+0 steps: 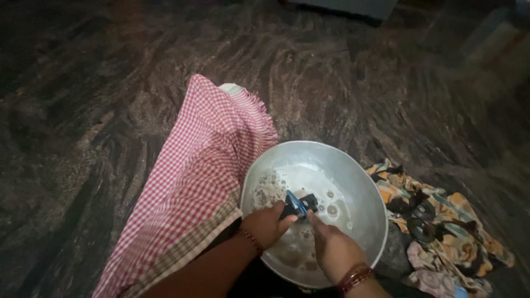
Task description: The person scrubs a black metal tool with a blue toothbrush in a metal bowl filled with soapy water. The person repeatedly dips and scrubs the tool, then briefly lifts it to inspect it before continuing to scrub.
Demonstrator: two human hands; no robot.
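Observation:
A round metal basin (353,165) holds soapy, bubbly water and sits on a dark stone floor. Over the water my left hand (269,223) grips a small black part (303,204). My right hand (331,245) holds a blue-handled brush (293,203) against that part. Both wrists wear bangles. The brush's bristle end is hidden by the part and my fingers.
A red-and-white checked cloth (193,182) lies spread to the left of the basin. On the right, a patterned orange and teal cloth (447,232) carries several dark round parts (422,221). The dark veined stone floor (110,83) stretches all around.

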